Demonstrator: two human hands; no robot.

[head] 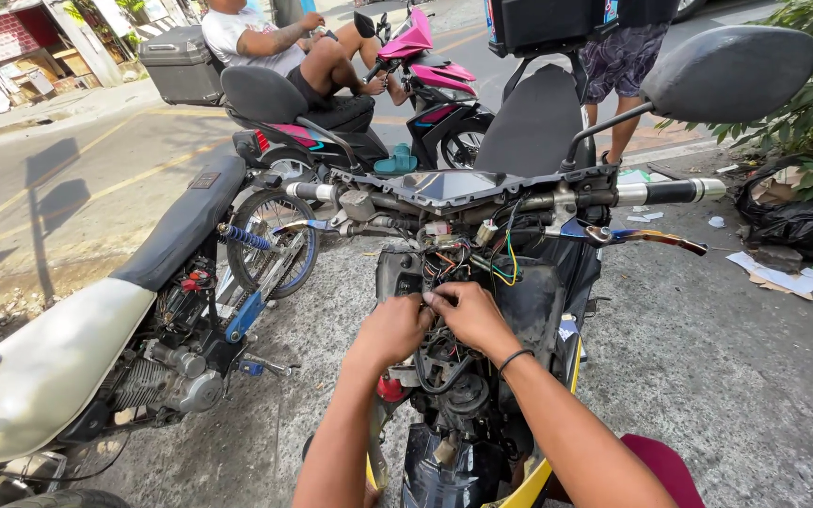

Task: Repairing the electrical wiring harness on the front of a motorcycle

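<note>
A stripped scooter front stands before me, its cover off and a tangle of coloured wires bare under the handlebar. My left hand and my right hand meet at the wiring bundle just below the handlebar, fingertips pinched together on the wires. A black band circles my right wrist. What exactly the fingertips grip is hidden among the cables.
A motorcycle with a cream tank and black seat stands to the left. Behind, a person sits on a black scooter beside a pink scooter. Another person's legs show behind. A black rubbish bag lies at right.
</note>
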